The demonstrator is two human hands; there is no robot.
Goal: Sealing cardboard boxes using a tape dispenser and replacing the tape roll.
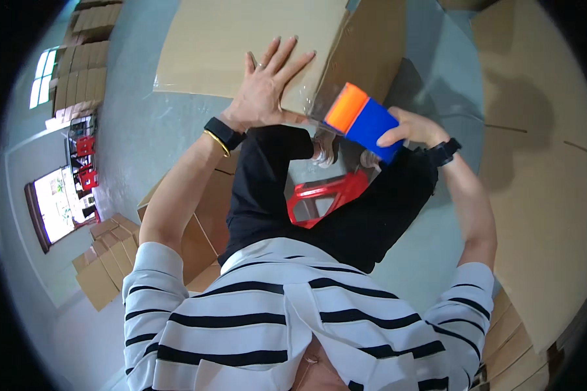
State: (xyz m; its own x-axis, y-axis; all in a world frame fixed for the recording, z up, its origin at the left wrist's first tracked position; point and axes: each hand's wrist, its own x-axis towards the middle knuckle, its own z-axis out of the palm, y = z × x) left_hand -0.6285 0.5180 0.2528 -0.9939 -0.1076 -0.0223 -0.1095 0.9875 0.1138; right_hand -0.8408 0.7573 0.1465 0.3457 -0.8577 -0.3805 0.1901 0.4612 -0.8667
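A large cardboard box (241,39) stands in front of my knees. My left hand (267,91) lies flat on its top near the close right corner, fingers spread and holding nothing. My right hand (414,129) is wrapped around the blue body of a blue-and-orange tape dispenser (372,127). Its orange end points up and left, close to the box's near corner. Shiny clear tape (300,104) shows at that corner. Whether the dispenser touches the cardboard I cannot tell.
Under me is a red plastic stool (326,195), between my legs. A big cardboard sheet or panel (541,195) fills the right side. Cardboard boxes (205,225) lie at my left, with more stacked cardboard (81,75) along the far left wall. Grey floor (134,117) shows between.
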